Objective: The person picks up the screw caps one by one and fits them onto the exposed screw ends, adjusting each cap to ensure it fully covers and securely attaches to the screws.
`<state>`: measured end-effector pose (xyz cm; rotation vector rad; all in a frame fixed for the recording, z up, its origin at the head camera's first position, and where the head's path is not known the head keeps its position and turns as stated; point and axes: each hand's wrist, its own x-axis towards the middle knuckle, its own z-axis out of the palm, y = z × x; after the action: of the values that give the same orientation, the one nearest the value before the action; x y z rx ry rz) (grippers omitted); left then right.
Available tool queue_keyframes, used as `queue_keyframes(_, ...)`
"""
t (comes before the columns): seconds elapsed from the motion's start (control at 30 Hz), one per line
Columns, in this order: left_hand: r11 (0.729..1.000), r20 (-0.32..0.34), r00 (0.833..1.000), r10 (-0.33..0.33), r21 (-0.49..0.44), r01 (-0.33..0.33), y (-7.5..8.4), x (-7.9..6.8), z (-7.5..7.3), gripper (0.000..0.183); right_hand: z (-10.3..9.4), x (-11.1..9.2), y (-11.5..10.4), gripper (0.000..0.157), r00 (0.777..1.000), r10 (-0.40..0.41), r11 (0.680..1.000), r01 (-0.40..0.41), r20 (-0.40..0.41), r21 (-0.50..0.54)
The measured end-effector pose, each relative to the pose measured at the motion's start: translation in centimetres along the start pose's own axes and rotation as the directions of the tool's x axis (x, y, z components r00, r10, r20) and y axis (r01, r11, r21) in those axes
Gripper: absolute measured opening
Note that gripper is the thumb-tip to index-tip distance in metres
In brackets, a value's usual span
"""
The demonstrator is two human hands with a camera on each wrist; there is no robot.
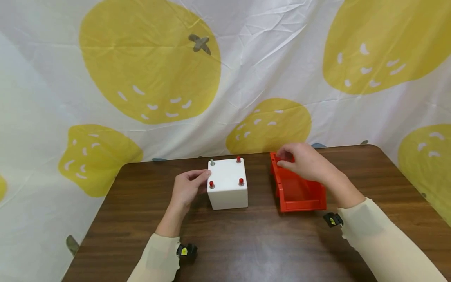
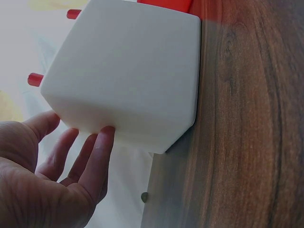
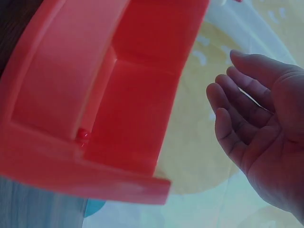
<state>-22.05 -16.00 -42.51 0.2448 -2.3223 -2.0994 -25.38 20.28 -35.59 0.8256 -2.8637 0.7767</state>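
One strip of table separates the white box mid-frame (left hand relaxed, touching its left edge) from the red bin, centre right; right hand, loosely curled, kinda blocks its far end.

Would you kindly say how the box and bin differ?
The box is white; the bin is red. The box has a closed top with four posts; the bin is open-topped. The left hand touches the box; the right hand is at the bin. Both rest on the table.
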Motion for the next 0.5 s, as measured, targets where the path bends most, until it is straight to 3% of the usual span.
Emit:
queue_keyframes(0.23, 1.0, 0.008, 1.0, -0.002, -0.028, 0.002, 0.2, -0.1, 0.2, 0.034, 0.3, -0.1, 1.0, 0.016, 0.999, -0.025, 0.99, 0.031, 0.042, -0.141)
queue_keyframes(0.5, 1.0, 0.001, 1.0, -0.004, -0.027, 0.004, 0.3, -0.1, 0.4, 0.033, 0.9, 0.0, 2.0, 0.016, 0.99, 0.062, 0.947, -0.017, 0.129, -0.321)
